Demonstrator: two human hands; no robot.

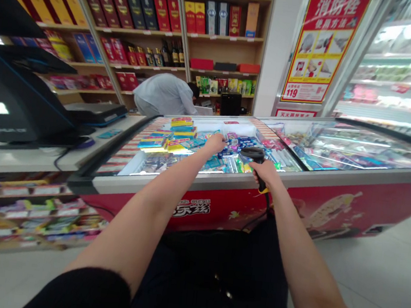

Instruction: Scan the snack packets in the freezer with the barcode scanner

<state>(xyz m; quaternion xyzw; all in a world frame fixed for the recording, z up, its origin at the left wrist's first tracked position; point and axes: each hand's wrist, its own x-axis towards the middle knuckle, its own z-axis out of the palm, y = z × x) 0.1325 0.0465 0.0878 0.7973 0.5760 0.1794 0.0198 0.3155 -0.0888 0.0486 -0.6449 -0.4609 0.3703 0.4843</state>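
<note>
A black barcode scanner (pixel 253 154) with a hanging cable is gripped in my right hand (pixel 266 172), above the front edge of the chest freezer (pixel 353 182). Over the packs inside the freezer, my left hand (pixel 216 143) has its fingers closed at a blue package (pixel 224 153); whether it grips that package is too small to tell. Blue and dark packs (pixel 249 142) lie just beyond both hands. Yellow and blue boxes (pixel 182 128) are stacked to the left of my left hand.
A checkout counter (pixel 62 156) with a black terminal (pixel 16 100) stands at the left. Behind the freezer a person in light clothing (pixel 164 93) bends down by the shelves (pixel 141 30). The freezer's sliding glass (pixel 368 146) covers its right part.
</note>
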